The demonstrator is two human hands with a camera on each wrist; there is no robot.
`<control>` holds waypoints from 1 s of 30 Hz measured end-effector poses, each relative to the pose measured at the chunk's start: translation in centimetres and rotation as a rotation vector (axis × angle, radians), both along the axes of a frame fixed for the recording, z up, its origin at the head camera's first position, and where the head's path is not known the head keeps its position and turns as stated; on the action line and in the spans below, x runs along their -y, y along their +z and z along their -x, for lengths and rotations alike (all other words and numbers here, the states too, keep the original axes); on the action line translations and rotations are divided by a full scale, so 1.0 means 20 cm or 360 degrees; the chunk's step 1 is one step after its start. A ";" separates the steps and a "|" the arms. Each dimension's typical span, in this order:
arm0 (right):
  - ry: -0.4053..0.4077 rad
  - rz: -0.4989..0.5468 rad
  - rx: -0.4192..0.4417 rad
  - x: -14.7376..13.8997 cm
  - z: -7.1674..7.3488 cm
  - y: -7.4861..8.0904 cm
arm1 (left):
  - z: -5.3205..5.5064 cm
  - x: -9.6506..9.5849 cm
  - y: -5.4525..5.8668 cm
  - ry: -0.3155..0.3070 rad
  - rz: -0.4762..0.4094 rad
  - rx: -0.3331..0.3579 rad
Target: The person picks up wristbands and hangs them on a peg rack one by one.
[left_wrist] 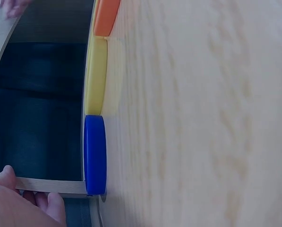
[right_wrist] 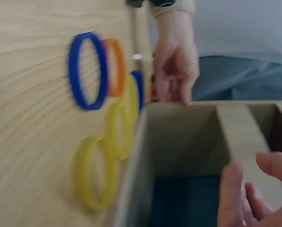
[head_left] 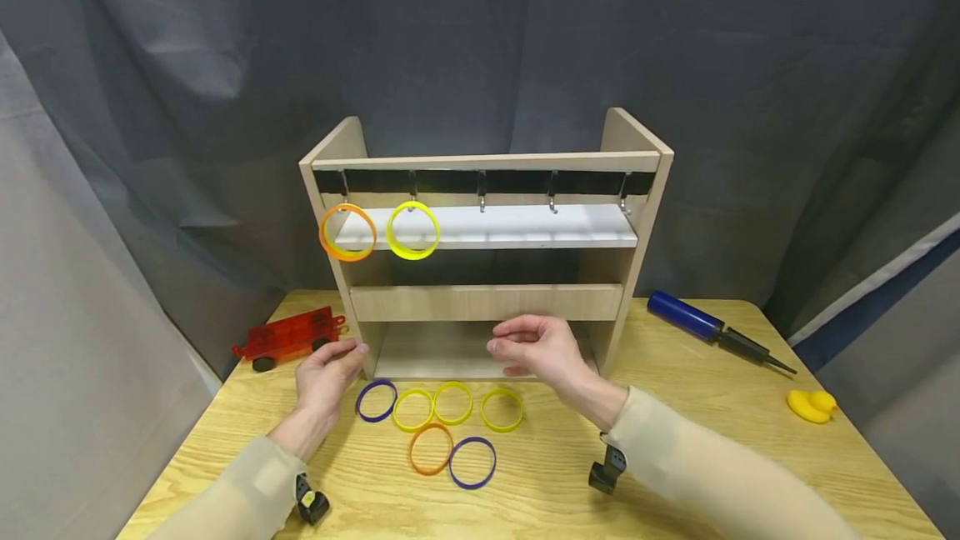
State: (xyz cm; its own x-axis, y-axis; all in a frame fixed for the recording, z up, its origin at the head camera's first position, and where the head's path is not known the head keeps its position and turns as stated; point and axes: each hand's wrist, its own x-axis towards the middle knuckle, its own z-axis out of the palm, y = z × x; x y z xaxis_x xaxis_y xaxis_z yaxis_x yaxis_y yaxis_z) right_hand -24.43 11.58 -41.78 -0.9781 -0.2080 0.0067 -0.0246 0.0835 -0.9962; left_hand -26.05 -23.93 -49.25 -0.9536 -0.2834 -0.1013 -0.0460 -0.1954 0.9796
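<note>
A wooden rack (head_left: 487, 303) stands on the table. My left hand (head_left: 326, 382) grips the front edge of its left side panel (left_wrist: 51, 185), thumb on one side and fingers on the other. In front of the lower shelf hovers my right hand (head_left: 543, 352), fingers loosely bent and holding nothing. An orange ring (head_left: 323, 233), with yellow showing inside it, and a yellow ring (head_left: 412, 254) hang from the two leftmost hooks. Several rings lie on the table before the rack: blue ones (head_left: 359, 403), an orange one (head_left: 411, 450) and yellow ones (head_left: 501, 429).
Three more hooks (head_left: 482, 190) line the rack's black strip. A red toy wagon (head_left: 288, 337) sits left of the rack. To the right lie a blue hand pump (head_left: 686, 317) and a yellow rubber duck (head_left: 810, 407). Grey curtains (head_left: 480, 40) surround the table.
</note>
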 end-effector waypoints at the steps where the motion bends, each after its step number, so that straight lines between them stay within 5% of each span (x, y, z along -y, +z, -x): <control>1: 0.0022 -0.0025 0.0027 -0.01 0.00 -0.03 | 0.00 0.00 0.00 0.0000 -0.0002 -0.0002; 15: 0.0076 -0.0247 0.0230 -0.11 0.01 -0.33 | 0.01 0.00 -0.01 0.0029 -0.0013 -0.0017; 30: 0.0046 -0.0416 0.0266 -0.14 0.08 -0.42 | 0.00 0.00 -0.01 0.0041 0.0011 -0.0021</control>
State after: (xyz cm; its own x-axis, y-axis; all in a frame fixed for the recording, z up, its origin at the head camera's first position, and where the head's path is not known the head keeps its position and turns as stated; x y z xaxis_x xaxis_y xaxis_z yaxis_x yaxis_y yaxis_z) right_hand -26.03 14.33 -50.18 -0.9547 -0.2093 -0.2115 0.1319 0.3392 -0.9314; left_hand -26.08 -23.88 -49.55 -0.9472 -0.3087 -0.0866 -0.0280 -0.1897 0.9815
